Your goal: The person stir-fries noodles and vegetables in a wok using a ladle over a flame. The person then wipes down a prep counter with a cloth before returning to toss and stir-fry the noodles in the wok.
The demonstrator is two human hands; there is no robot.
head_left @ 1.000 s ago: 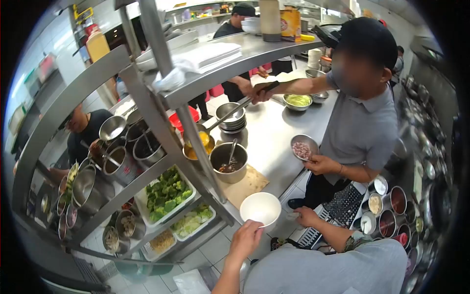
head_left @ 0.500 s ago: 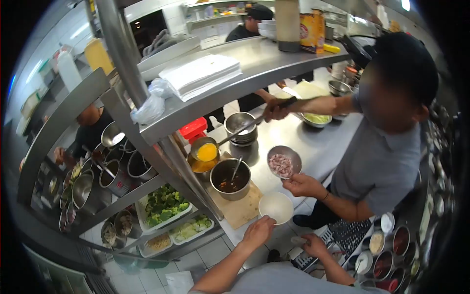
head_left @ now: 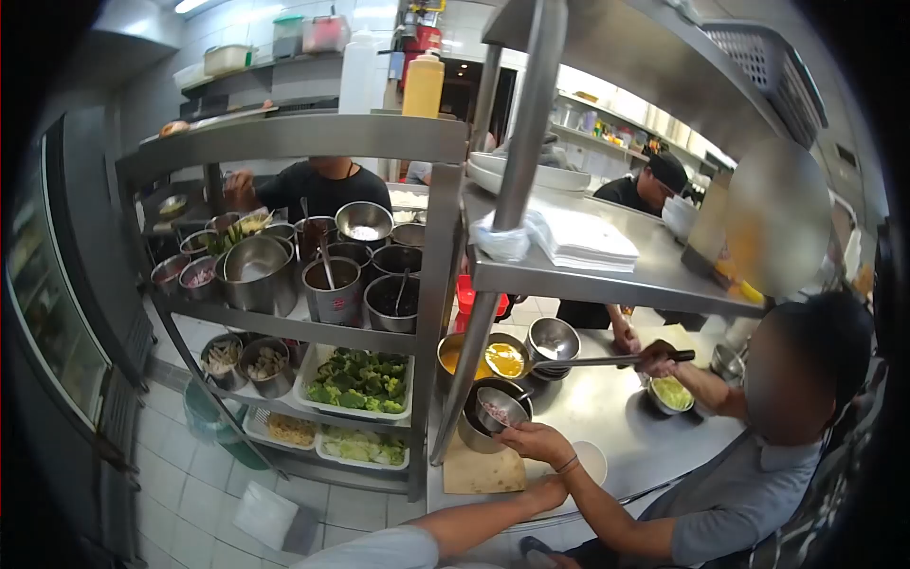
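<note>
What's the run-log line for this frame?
left hand: at white bowl, grip unclear | right hand: out of view | co-worker's hand: small metal bowl tilted over pot | ladle: yellow liquid

green broccoli (head_left: 358, 377), yellow sauce (head_left: 504, 359), white bowl (head_left: 593, 461)

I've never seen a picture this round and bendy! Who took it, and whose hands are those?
A camera worn on a person's head took it, looking down into a kitchen; its lens bends everything. The arm coming from the bottom is the wearer's own. Their left hand is by a white bowl on the steel counter; whether it grips is hidden. Their right hand is out of sight. A co-worker tips a small metal bowl over a pot and holds a ladle of yellow liquid. Broccoli sits on a shelf nearby.
</note>
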